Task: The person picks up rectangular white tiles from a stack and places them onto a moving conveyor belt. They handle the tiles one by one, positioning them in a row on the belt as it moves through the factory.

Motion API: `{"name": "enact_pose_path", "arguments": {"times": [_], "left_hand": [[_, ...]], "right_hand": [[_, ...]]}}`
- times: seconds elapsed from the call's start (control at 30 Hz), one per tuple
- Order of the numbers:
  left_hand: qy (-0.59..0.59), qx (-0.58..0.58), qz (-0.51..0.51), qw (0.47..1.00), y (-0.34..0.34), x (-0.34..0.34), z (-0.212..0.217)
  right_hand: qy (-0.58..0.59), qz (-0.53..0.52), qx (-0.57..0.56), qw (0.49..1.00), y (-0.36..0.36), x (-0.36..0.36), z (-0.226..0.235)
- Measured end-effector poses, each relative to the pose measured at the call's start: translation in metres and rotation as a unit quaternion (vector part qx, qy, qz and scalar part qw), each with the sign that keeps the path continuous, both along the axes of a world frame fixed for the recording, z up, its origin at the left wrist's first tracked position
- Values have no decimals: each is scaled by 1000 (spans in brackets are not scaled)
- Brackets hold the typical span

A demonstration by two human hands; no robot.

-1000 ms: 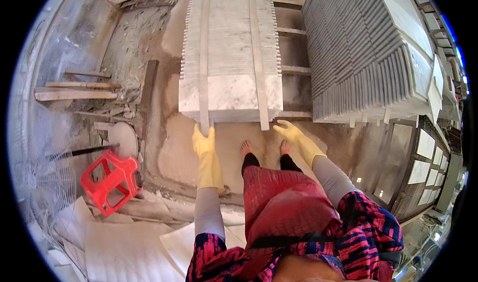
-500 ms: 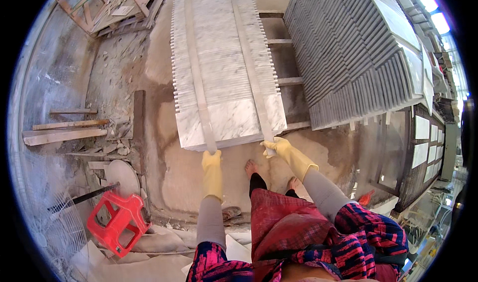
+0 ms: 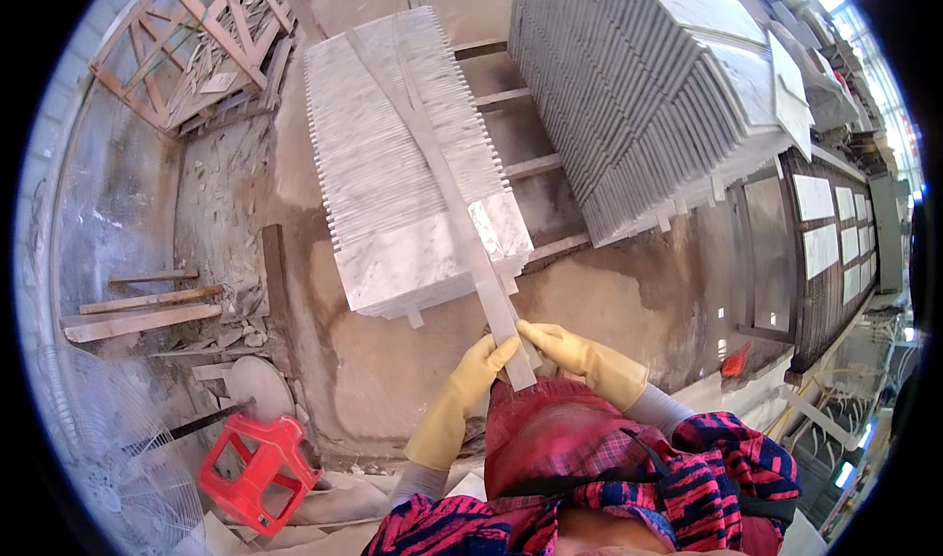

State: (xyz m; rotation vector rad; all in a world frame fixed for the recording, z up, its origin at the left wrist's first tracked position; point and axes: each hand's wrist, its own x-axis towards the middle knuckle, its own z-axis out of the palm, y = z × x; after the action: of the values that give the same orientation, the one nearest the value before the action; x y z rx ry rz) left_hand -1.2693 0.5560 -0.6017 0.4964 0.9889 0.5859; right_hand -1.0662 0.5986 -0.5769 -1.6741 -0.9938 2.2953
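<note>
A long flat pale strip [image 3: 457, 207] runs slantwise over a stack of white, grey-veined stone tiles [image 3: 393, 269], its near end close to my red apron. My left hand [image 3: 481, 364], in a yellow rubber glove, is closed round that end with the thumb on top. From the other side, my right hand [image 3: 565, 348], also gloved in yellow, is closed against the strips' near ends. A second pale strip [image 3: 405, 60] shows beyond the first and crosses beneath it; its near end is hidden by the first strip and my hands.
To the right stands a taller block of stacked tiles [image 3: 629, 114]. Wooden rails [image 3: 535, 166] lie between the stacks. At left are loose timbers [image 3: 142, 322], a red plastic stool [image 3: 257, 472], a round disc [image 3: 260, 389] and a fan guard [image 3: 108, 458]. A wooden crate [image 3: 211, 35] holds scraps.
The two strips, earlier parallel with one in each hand, now cross with their near ends together. Both hands have drawn in toward my body and met; the view has shifted.
</note>
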Motion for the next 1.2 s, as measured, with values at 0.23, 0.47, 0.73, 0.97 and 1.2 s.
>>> {"name": "enact_pose_path", "arguments": {"times": [0.23, 0.47, 0.73, 0.97, 1.2], "left_hand": [[192, 101, -199, 956, -13, 44, -9], [128, 112, -211, 963, -31, 106, 42], [93, 131, -153, 975, -56, 162, 38], [55, 123, -274, 952, -76, 275, 55], [13, 151, -354, 923, -110, 379, 51]], "right_hand": [[89, 37, 9, 995, -5, 29, -1], [64, 9, 96, 993, -16, 119, 36], [141, -150, 269, 941, -153, 321, 211], [122, -39, 761, 636, -285, 444, 255], [185, 311, 736, 572, -316, 518, 359]]}}
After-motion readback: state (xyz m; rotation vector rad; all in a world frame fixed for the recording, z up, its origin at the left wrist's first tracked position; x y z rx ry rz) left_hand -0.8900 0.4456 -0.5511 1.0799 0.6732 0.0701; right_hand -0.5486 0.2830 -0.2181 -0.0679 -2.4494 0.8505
